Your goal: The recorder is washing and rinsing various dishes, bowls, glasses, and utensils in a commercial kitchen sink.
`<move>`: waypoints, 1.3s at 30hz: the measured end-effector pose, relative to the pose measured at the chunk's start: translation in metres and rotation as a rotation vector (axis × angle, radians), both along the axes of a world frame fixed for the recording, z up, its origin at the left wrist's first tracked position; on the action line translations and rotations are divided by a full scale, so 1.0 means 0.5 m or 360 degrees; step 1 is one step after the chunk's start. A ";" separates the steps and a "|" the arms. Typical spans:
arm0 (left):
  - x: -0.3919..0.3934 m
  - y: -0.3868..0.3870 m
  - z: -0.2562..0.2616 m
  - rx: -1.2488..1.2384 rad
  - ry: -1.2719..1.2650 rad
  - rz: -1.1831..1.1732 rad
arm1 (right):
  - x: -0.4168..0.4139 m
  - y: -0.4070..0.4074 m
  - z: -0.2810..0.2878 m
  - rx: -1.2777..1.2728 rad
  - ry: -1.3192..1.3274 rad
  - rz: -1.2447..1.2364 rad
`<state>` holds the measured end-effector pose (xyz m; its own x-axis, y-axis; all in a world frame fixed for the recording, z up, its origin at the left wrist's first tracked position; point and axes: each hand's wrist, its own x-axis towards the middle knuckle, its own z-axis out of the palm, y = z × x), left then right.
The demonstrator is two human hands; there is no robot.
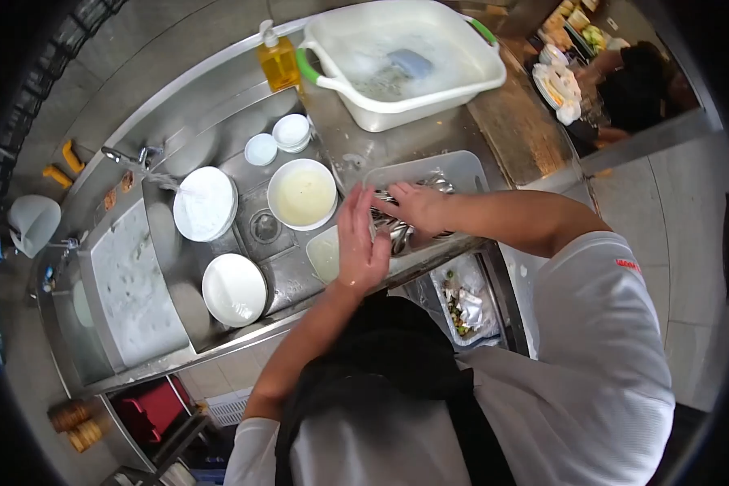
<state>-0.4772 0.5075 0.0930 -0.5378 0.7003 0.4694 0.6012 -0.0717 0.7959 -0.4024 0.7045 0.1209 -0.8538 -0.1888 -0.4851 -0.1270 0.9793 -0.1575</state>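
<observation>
A clear plastic bin (466, 167) holds a pile of metal cutlery (401, 234). My right hand (422, 208) lies palm down over the pile, and its fingertips are partly lost among the pieces. At the bin's left end my left hand (364, 243) is upright with straight fingers and thumb apart, nothing in its grasp. Just left of it, a translucent plastic container (324, 255) is partly covered by that hand. A white bowl of pale cloudy liquid (305, 194) stands behind that container in the sink.
Tap water runs onto stacked white plates (203, 203) near a white bowl (235, 290) and small dishes (291, 130). A soapy basin (136, 285) lies left. Behind are a soap pump bottle (279, 64) and a white tub (376, 115) of suds. A waste bin (468, 304) sits below the counter edge.
</observation>
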 end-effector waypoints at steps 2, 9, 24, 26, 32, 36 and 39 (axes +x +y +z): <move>0.009 -0.003 -0.004 0.0048 -0.0122 0.0063 | -0.009 0.005 -0.012 -0.0051 -0.0012 -0.0073; 0.024 -0.013 -0.001 0.0008 -0.0232 0.0110 | -0.024 0.004 0.009 -0.0221 -0.0202 -0.0413; 0.023 0.052 0.190 0.0098 0.0152 0.0011 | -0.003 0.090 0.328 -0.1861 0.0424 -0.1288; 0.028 0.118 0.250 -0.0020 -0.0576 -0.0150 | -0.007 0.089 0.304 -0.2026 0.0758 -0.1393; -0.041 0.206 0.222 0.0006 -0.0830 -0.0347 | -0.039 0.097 0.283 -0.2640 0.0802 -0.1900; -0.037 0.136 0.264 0.0214 -0.0883 -0.0204 | -0.055 0.202 0.305 -0.2399 0.0985 -0.1970; -0.053 0.069 0.216 0.0050 -0.0963 -0.0003 | -0.104 0.287 0.400 -0.1569 0.1073 -0.1576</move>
<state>-0.5037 0.5418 0.2012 -0.7143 0.6925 0.1010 0.0422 -0.1014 0.9940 -0.4546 0.8482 0.3209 -0.8278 0.5610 -0.0007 0.1759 0.2583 -0.9499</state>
